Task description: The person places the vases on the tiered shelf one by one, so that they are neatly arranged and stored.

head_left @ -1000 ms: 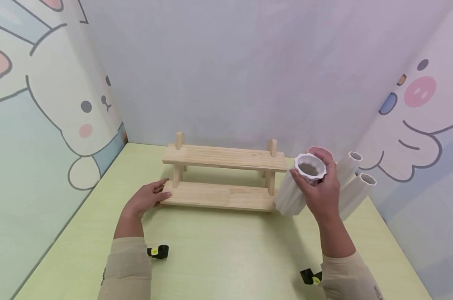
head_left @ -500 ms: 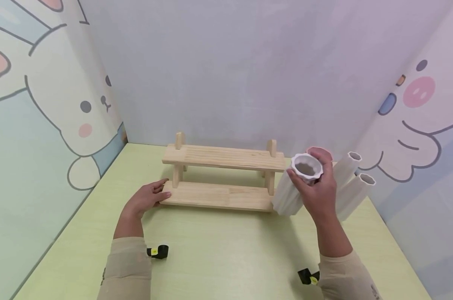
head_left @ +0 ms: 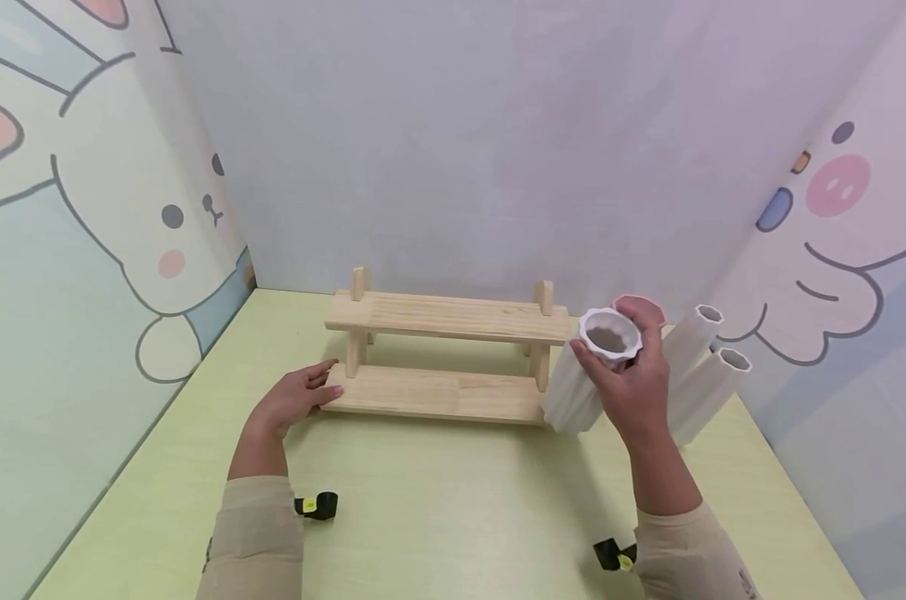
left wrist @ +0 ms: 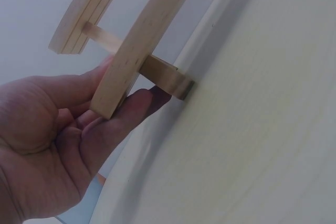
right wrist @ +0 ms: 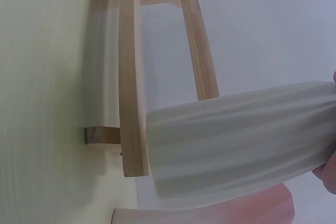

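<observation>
A pale green worktop (head_left: 453, 508) carries a two-tier shelf of light pine wood (head_left: 445, 350) near its far edge. At the shelf's right end stands a tall white ribbed ceramic vase (head_left: 591, 371), fluted down its sides with a scalloped open mouth, tilted, its base beside the lower board. The right hand (head_left: 633, 387) wraps its fingers around the vase's upper part. The left hand (head_left: 291, 402) rests straight fingers against the lower board's left end.
</observation>
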Demonstrator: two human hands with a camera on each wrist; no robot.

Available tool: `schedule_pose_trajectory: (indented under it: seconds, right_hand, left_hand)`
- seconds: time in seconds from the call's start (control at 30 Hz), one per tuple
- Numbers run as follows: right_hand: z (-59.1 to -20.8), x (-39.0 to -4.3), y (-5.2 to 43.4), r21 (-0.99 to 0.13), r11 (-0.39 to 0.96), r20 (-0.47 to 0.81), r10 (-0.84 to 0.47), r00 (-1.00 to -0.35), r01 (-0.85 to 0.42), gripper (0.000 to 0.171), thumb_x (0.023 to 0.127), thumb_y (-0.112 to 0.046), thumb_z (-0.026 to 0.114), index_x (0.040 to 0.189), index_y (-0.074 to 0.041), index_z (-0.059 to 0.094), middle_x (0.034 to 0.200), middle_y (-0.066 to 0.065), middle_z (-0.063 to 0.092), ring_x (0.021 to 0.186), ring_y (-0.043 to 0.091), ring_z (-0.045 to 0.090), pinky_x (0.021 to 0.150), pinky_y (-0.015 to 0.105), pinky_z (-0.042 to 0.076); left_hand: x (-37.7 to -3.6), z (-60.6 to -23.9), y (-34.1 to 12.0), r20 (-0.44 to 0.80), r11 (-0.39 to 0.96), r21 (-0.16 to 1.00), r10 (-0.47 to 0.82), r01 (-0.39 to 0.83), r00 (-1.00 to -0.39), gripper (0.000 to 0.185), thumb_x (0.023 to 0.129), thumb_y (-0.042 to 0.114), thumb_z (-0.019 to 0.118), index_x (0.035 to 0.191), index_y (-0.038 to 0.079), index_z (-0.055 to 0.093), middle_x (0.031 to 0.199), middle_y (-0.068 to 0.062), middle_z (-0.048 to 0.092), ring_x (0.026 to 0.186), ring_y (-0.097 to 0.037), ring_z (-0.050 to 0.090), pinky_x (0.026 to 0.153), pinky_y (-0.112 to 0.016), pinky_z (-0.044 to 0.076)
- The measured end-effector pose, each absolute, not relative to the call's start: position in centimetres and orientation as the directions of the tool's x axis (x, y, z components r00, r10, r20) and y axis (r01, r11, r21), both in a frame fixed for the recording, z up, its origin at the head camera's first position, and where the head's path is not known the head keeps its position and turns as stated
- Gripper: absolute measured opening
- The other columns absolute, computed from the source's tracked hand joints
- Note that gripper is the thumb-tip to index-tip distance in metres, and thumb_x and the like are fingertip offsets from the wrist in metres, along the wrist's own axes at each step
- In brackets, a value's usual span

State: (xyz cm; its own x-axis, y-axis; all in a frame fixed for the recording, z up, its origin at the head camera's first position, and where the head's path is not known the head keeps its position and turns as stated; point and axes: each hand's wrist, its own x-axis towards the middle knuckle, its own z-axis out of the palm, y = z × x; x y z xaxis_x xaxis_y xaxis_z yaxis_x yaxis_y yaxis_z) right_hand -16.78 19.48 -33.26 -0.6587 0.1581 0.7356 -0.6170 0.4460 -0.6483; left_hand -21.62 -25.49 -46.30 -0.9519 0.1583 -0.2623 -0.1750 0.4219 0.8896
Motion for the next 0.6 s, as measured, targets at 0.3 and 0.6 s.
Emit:
schedule_pose_trajectory:
  seconds: [0.3,0.6]
  right_hand:
    - [-35.1,-17.7,20.2,-0.735,0.46,0.641,0.233,-0.732,-0.498,0.068,0.067,-0.012,0.083,0.127,-0.013,0.05,0.099,0.006,0.06,0.085,0.015,0.054,0.07,0.017,0.043]
    - [-35.4,-17.6,19.6,-0.755,0.45,0.615,0.232,-0.754,-0.478,0.07,0.067,-0.014,0.084,0.128,-0.014,0.05,0.102,0.006,0.061,0.087,0.013,0.055,0.07,0.017,0.043]
  left_hand:
    - [-21.4,-46.1,-25.3,-0.257,0.405,0.898,0.168,-0.171,-0.952,0.077,0.086,0.035,0.066,0.148,0.015,0.026,0.148,-0.017,0.026,0.12,-0.027,0.047,0.085,-0.034,0.049]
    - [-21.4,-45.9,-25.4,-0.253,0.395,0.903,0.171,-0.169,-0.952,0.077,0.086,0.034,0.065,0.148,0.015,0.024,0.148,-0.019,0.024,0.119,-0.027,0.047,0.085,-0.035,0.049]
